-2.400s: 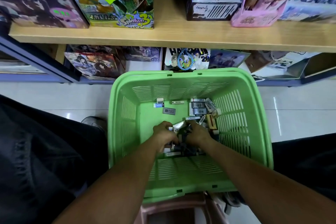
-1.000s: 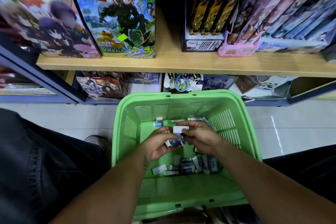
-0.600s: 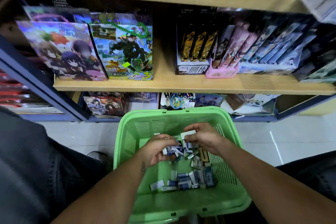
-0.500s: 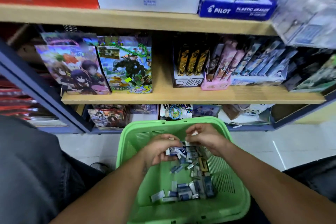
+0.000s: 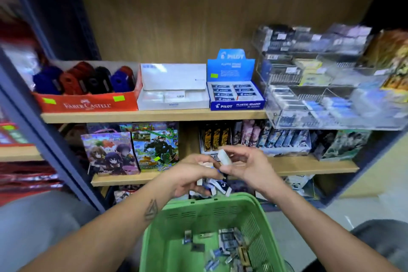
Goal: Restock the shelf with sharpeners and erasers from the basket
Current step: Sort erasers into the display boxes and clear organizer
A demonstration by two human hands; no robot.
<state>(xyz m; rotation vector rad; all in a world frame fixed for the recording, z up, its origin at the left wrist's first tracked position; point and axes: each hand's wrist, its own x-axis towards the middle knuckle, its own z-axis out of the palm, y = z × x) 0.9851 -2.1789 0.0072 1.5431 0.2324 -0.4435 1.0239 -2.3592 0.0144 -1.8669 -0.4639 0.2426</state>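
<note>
A green plastic basket [image 5: 174, 223] sits low in front of me, with several small erasers and sharpeners [image 5: 229, 247] loose on its bottom. Above its far rim, my left hand [image 5: 189, 175] grips a bunch of blue-and-white erasers [image 5: 217, 185]. My right hand [image 5: 247, 165] pinches one white eraser [image 5: 224, 157] between thumb and fingers, close to the left hand. On the upper shelf [image 5: 154, 115] stand a red Faber-Castell box of sharpeners [image 5: 86, 86], a white eraser box [image 5: 173, 87] and a blue Pilot eraser box [image 5: 235, 93].
A clear acrylic display rack [image 5: 326, 86] with small stationery fills the upper shelf's right side. The lower shelf [image 5: 304, 166] holds illustrated boxes [image 5: 130, 150] and upright packs. A dark blue shelf post [image 5: 44, 121] runs down the left. My dark-trousered knees flank the basket.
Both hands have risen out of the basket with erasers in them. My view has tilted up, so the upper shelf with the eraser and sharpener boxes has come into sight.
</note>
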